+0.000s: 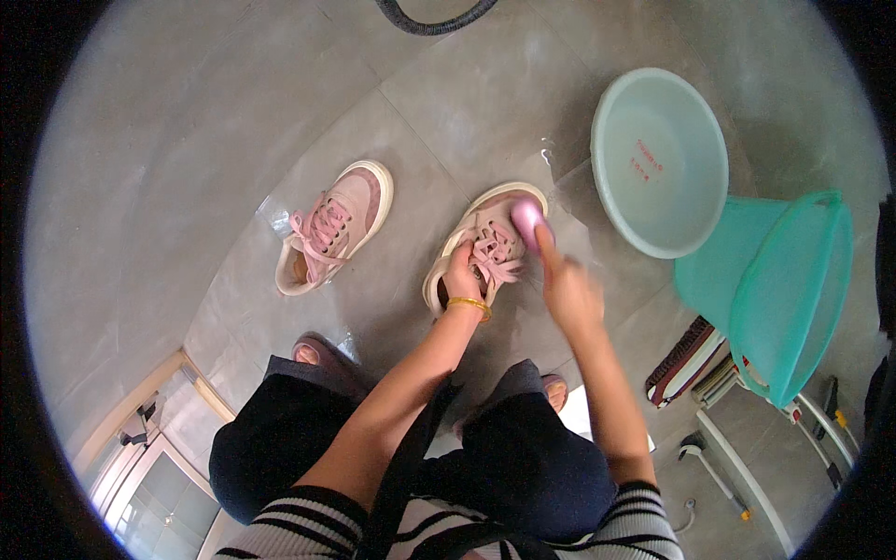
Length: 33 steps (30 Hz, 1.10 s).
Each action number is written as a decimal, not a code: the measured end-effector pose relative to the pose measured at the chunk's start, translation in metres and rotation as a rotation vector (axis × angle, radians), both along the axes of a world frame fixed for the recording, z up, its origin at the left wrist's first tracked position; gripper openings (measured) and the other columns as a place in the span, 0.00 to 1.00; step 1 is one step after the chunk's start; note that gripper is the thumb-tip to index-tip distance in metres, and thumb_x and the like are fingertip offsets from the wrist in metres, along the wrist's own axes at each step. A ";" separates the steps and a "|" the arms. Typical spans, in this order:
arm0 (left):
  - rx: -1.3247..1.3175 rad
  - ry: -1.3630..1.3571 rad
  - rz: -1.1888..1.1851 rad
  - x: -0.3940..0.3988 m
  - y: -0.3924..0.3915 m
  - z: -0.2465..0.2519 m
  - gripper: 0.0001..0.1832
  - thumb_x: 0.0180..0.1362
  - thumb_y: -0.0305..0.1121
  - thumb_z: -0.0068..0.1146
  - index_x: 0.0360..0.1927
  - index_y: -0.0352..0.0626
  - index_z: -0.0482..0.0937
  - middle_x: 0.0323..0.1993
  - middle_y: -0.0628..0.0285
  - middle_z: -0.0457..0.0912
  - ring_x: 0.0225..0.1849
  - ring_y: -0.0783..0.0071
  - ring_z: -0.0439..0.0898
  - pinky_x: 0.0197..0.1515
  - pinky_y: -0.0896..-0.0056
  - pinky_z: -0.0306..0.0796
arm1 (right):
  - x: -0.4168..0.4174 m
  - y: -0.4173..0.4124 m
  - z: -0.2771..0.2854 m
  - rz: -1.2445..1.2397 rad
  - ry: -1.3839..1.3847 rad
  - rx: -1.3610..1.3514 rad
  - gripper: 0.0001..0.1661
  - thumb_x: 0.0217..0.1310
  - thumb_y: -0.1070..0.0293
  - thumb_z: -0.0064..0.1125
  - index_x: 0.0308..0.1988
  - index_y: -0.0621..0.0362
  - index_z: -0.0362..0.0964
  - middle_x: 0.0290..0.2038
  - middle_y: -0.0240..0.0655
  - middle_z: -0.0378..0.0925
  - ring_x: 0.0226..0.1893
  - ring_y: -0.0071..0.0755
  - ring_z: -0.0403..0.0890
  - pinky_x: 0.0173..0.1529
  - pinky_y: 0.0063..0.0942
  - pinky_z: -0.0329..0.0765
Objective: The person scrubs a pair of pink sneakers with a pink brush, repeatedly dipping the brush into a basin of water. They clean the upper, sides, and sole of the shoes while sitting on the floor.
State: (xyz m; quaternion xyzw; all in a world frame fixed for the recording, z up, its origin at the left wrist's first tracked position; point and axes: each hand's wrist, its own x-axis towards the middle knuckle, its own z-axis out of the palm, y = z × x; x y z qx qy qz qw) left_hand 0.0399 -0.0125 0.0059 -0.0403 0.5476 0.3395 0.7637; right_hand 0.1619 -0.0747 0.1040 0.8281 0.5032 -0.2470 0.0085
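Observation:
A pale pink sneaker with pink laces is before me on the grey tiled floor, its toe pointing away. My left hand, a gold-coloured bangle at the wrist, grips it at the ankle opening beside the laces. In my right hand is a glossy pink-purple brush, pressed to the outer side of the toe with my index finger along its back. Its bristles are hidden, and the hand is slightly blurred. To the left, the matching sneaker stands upright and apart from both hands.
A pale green plastic basin with red writing inside leans against a turquoise bucket at the right. Near the bucket are a dark red mop head and white poles. A black ribbed hose curves in at the top. Small wet patches shine on the floor.

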 end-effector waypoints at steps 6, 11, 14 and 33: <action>-0.005 -0.063 -0.007 -0.003 -0.002 -0.017 0.19 0.61 0.40 0.42 0.47 0.37 0.74 0.45 0.55 0.77 0.47 0.60 0.78 0.52 0.59 0.72 | 0.002 -0.007 -0.011 0.020 -0.020 -0.030 0.37 0.56 0.74 0.44 0.65 0.41 0.53 0.28 0.47 0.77 0.24 0.51 0.81 0.27 0.44 0.77; 0.032 0.032 -0.042 -0.003 -0.001 -0.015 0.20 0.61 0.40 0.40 0.50 0.38 0.73 0.48 0.55 0.77 0.49 0.58 0.77 0.54 0.55 0.71 | 0.003 0.009 0.002 0.072 -0.068 0.144 0.38 0.55 0.73 0.47 0.65 0.38 0.54 0.26 0.46 0.76 0.23 0.50 0.80 0.25 0.45 0.77; 0.003 -0.080 0.011 -0.002 0.000 -0.004 0.17 0.60 0.38 0.45 0.45 0.37 0.76 0.44 0.57 0.78 0.45 0.63 0.78 0.51 0.60 0.72 | 0.000 0.000 0.009 0.008 0.017 -0.027 0.37 0.55 0.73 0.47 0.65 0.39 0.55 0.27 0.47 0.77 0.24 0.49 0.81 0.26 0.43 0.77; 0.043 -0.159 0.047 -0.002 -0.002 -0.010 0.16 0.59 0.39 0.48 0.45 0.41 0.77 0.41 0.62 0.78 0.41 0.67 0.78 0.46 0.65 0.73 | 0.057 0.031 -0.005 -0.113 -0.068 0.557 0.34 0.59 0.72 0.49 0.64 0.38 0.58 0.32 0.48 0.78 0.30 0.47 0.81 0.35 0.41 0.77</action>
